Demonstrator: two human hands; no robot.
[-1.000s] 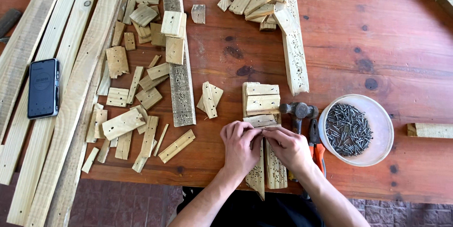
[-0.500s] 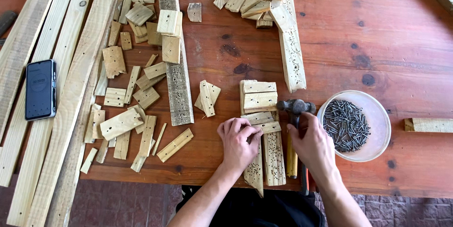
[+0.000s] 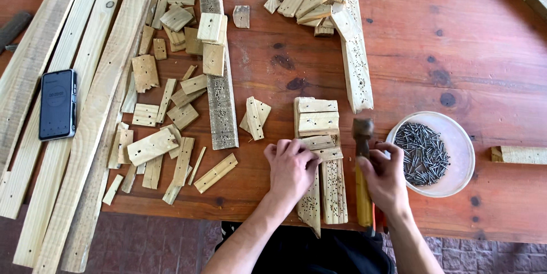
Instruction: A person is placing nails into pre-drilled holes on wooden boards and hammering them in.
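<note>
Now our right hand (image 3: 386, 174) is gripping the hammer (image 3: 362, 163), lifted since before.
Our left hand (image 3: 292, 167) is pressing flat on the stiff wooden slats (image 3: 333, 185) at six o'clock; we are holding the heavy hammer by its handle.

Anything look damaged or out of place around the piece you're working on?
Yes: the wooden slats under the left hand are riddled with small dark holes, and one end overhangs the table edge. The nails sit contained in their bowl.
</note>
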